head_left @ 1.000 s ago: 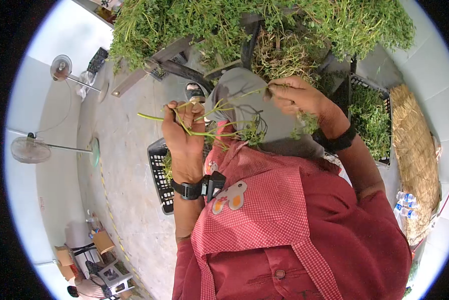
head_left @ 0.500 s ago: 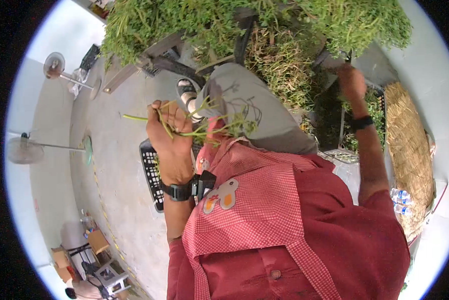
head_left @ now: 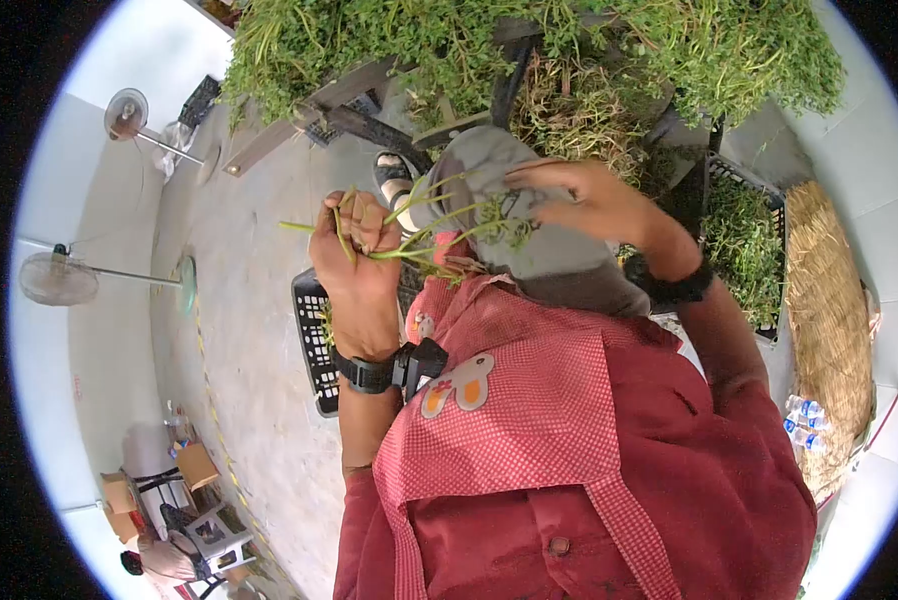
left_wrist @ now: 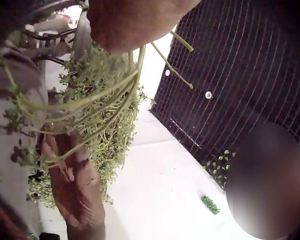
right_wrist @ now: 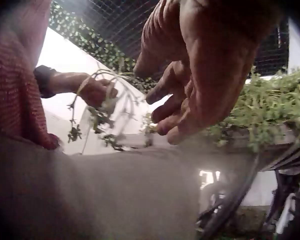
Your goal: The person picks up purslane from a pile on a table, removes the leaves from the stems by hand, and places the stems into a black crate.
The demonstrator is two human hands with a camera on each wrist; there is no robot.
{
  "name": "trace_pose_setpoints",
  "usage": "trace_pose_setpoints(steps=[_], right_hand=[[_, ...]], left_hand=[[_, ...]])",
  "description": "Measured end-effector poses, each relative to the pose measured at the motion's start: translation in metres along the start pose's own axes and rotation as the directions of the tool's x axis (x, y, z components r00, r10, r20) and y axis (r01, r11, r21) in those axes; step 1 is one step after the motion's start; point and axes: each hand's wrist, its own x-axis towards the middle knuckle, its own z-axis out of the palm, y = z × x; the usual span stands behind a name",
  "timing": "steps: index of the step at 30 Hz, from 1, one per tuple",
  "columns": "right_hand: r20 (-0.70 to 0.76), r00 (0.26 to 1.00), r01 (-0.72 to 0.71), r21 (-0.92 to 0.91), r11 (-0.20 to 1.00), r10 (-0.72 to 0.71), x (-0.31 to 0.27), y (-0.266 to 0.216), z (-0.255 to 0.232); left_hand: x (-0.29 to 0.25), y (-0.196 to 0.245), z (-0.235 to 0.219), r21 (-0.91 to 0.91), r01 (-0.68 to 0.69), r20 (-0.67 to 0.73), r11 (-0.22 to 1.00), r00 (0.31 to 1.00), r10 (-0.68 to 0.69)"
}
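Observation:
My left hand (head_left: 354,240) is raised in front of my chest and grips a small bunch of green herb stems (head_left: 439,235), their leafy ends pointing right over my grey-trousered knee (head_left: 529,250). In the left wrist view the stems (left_wrist: 90,115) arc down from the palm (left_wrist: 135,20). My right hand (head_left: 579,200) hovers just right of the leafy tips, its fingers loosely bent. The right wrist view shows that hand (right_wrist: 200,75) with nothing between the fingers, and the left hand (right_wrist: 95,90) with its stems (right_wrist: 97,120) beyond.
A big heap of green herbs (head_left: 469,40) lies on a bench ahead. A black crate of greens (head_left: 739,240) and a straw bundle (head_left: 829,300) stand at the right. Another black crate (head_left: 314,340) sits on the concrete floor at my left. Two fans (head_left: 59,285) stand further left.
My right hand reached out to the herbs at the right, then came back beside the leafy tips. My left hand kept hold of the bunch, shifting only a little.

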Motion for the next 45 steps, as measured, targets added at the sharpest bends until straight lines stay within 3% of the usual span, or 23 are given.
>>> trace_pose_setpoints(steps=[2,5,8,10,11,13,14,17,19,21,22,24,29,31,33,34,36,37,38,39,41,43,45], right_hand=[[-0.001,0.996,0.084,0.025,0.996,-0.084,0.012,-0.009,0.027],[-0.079,0.979,0.182,-0.105,0.978,-0.191,0.016,-0.011,0.047],[-0.121,0.951,0.25,-0.233,0.94,-0.283,0.016,-0.007,0.053],[0.014,1.0,-0.003,-0.07,0.998,0.004,0.012,-0.009,0.05],[0.021,1.0,0.006,-0.08,0.997,-0.005,0.011,-0.01,0.046],[0.193,0.95,-0.263,0.08,0.961,0.244,0.009,-0.014,0.04],[0.091,0.965,-0.255,0.082,0.963,0.248,0.005,-0.017,0.045],[0.057,0.977,-0.2,-0.064,0.978,0.204,0.003,-0.019,0.047],[0.048,0.992,-0.109,-0.127,0.986,0.116,0.004,-0.026,0.048],[0.063,0.992,0.127,-0.438,0.89,-0.11,0.002,-0.029,0.049],[0.066,0.991,0.131,-0.438,0.89,-0.113,0.001,-0.031,0.05],[0.056,0.996,-0.029,-0.503,0.864,0.065,0.0,-0.035,0.054],[-0.176,0.969,-0.242,-0.562,0.791,0.171,0.017,-0.019,0.062],[-0.224,0.958,-0.275,-0.564,0.779,0.176,0.025,-0.004,0.058],[-0.067,0.948,-0.214,-0.857,0.47,0.31,0.02,0.016,0.04],[-0.057,0.95,-0.202,-0.862,0.466,0.306,0.009,0.038,0.027],[0.013,0.997,-0.02,-0.919,0.393,0.082,-0.01,0.08,0.0],[0.035,0.996,0.001,-0.92,0.392,0.079,-0.003,0.055,-0.003],[-0.034,0.929,-0.341,-0.472,0.813,0.37,-0.002,0.026,-0.005],[0.091,0.786,-0.617,0.173,0.768,0.611,0.0,0.002,0.0],[0.001,0.975,-0.22,0.071,0.973,0.221,0.008,-0.003,0.031],[0.057,0.983,-0.185,0.217,0.959,0.177,0.02,-0.02,0.054],[0.113,0.974,-0.218,0.258,0.941,0.194,0.033,-0.029,0.072]], left_hand=[[-0.001,0.004,-0.004,-0.005,0.003,0.004,1.0,1.0,-0.003],[-0.001,0.003,-0.002,-0.128,-0.008,-0.048,0.992,0.999,0.002],[-0.002,0.002,-0.004,-0.068,-0.008,-0.075,0.998,0.997,0.003],[-0.002,0.001,-0.004,-0.145,-0.005,-0.088,0.989,0.996,-0.008],[-0.001,0.002,-0.006,-0.153,-0.013,-0.079,0.988,0.997,0.001],[0.0,0.007,-0.009,-0.114,-0.042,-0.131,0.993,0.991,0.027],[0.0,0.008,-0.009,-0.119,-0.055,-0.125,0.991,0.991,0.04],[0.0,0.009,-0.008,0.008,-0.065,-0.233,0.998,0.97,0.065],[-0.003,0.011,-0.01,0.029,-0.044,-0.123,0.999,0.991,0.047],[-0.003,0.011,-0.009,0.071,-0.072,-0.146,0.995,0.986,0.082],[-0.003,0.01,-0.007,0.114,-0.092,-0.168,0.989,0.98,0.11],[-0.004,0.005,0.003,0.116,-0.121,-0.22,0.986,0.965,0.145],[-0.008,-0.019,0.014,0.196,-0.137,-0.31,0.971,0.931,0.194],[-0.006,-0.028,0.021,0.205,-0.121,-0.464,0.971,0.862,0.205],[-0.009,-0.021,0.025,0.164,-0.151,-0.445,0.975,0.87,0.21],[-0.01,-0.01,0.025,0.146,-0.184,-0.345,0.972,0.911,0.224],[-0.007,0.01,0.014,0.14,-0.26,-0.204,0.955,0.937,0.285],[-0.006,0.011,0.016,0.13,-0.277,-0.213,0.952,0.93,0.299],[-0.008,0.012,0.02,0.117,-0.287,-0.237,0.951,0.922,0.307],[-0.008,0.012,0.023,0.105,-0.293,-0.252,0.95,0.917,0.31],[-0.003,0.013,0.006,0.064,-0.267,-0.207,0.962,0.939,0.275],[0.001,0.014,-0.006,-0.045,-0.211,-0.21,0.977,0.958,0.197],[0.0,0.014,-0.006,-0.033,-0.221,-0.217,0.975,0.954,0.208]])
